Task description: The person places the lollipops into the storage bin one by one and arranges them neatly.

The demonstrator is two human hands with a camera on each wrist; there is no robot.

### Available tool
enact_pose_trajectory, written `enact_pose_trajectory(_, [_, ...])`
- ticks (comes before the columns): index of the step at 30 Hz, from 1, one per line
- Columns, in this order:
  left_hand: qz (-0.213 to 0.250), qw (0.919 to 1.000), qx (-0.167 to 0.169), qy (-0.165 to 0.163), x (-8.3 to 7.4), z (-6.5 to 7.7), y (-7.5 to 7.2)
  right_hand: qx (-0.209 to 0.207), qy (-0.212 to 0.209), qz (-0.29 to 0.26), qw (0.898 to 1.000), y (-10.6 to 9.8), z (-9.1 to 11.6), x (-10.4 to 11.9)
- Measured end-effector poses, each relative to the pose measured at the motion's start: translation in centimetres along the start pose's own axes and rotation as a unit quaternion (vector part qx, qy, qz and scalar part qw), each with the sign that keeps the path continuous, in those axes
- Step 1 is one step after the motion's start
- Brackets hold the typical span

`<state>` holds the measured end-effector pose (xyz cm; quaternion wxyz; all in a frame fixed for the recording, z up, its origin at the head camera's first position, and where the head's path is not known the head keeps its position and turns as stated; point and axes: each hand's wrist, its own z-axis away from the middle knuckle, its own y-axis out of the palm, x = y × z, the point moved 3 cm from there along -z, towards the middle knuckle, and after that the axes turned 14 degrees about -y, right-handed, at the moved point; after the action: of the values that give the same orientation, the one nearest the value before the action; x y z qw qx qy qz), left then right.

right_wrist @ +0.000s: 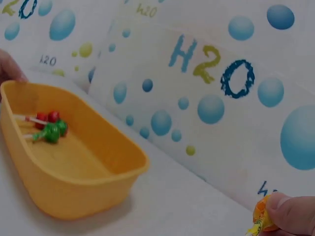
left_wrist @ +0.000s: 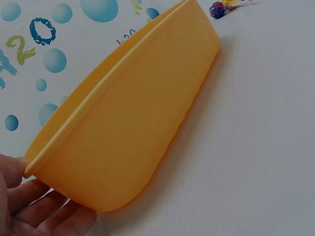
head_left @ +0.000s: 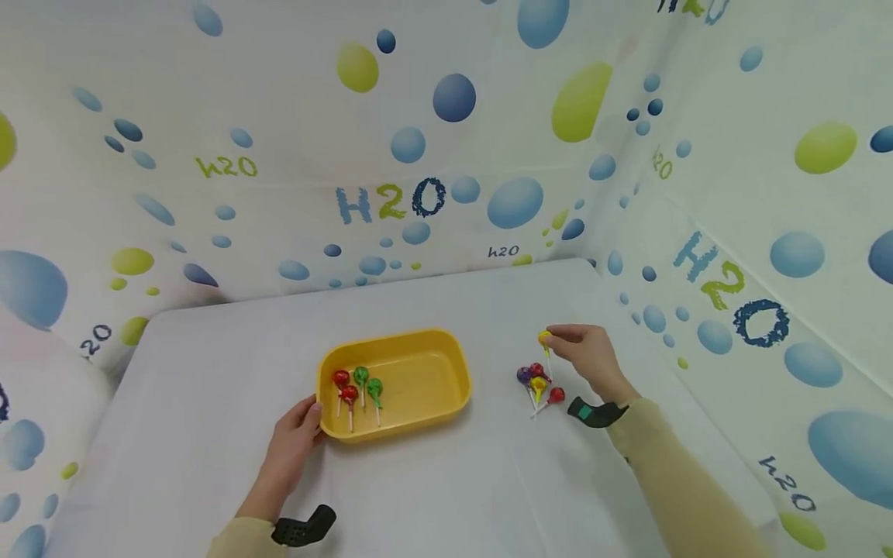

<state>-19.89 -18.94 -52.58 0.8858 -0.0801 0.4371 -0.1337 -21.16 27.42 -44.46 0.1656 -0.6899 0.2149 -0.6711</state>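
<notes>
The left hand (head_left: 296, 430) grips an oblong yellow plastic tray (head_left: 418, 380) by its left edge; round red and green lollipops (head_left: 360, 376) lie at that end, with room rightward. Across white tabletop (head_left: 488, 457), just beyond a mixed-colour lollipop cluster (head_left: 538, 385), the right hand (head_left: 589, 356) pinches a round yellow lollipop (head_left: 545, 337).

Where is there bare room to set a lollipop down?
Inside the yellow tray, between the green lollipops and the right-hand wall. On the white table, the strip between tray and loose lollipops, and the stretch on the tray's near side. Crowded: the tray's left end, with red lollipops too, and just beside the right hand.
</notes>
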Motion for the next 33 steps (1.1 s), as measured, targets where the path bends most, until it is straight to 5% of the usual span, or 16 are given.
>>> enact_pose_trajectory(12, [0.019,0.9996,-0.021,0.003,0.6,0.3,-0.4,0.008,0.032,-0.166,0.986,8.2,-3.1,3.8])
enact_pose_trajectory(20, [0.035,0.9988,-0.032,0.008,0.6,0.0,0.0,0.039,0.042,-0.197,0.979,14.2,-4.7,5.8])
enact_pose_trajectory(28, [0.042,0.9983,-0.040,0.013,0.3,0.0,0.3,0.087,0.033,-0.172,0.981,20.4,-5.8,7.2])
enact_pose_trajectory(33, [0.045,0.9981,-0.042,0.010,0.4,0.2,0.0,0.127,-0.016,-0.048,0.991,23.0,-6.1,7.6])
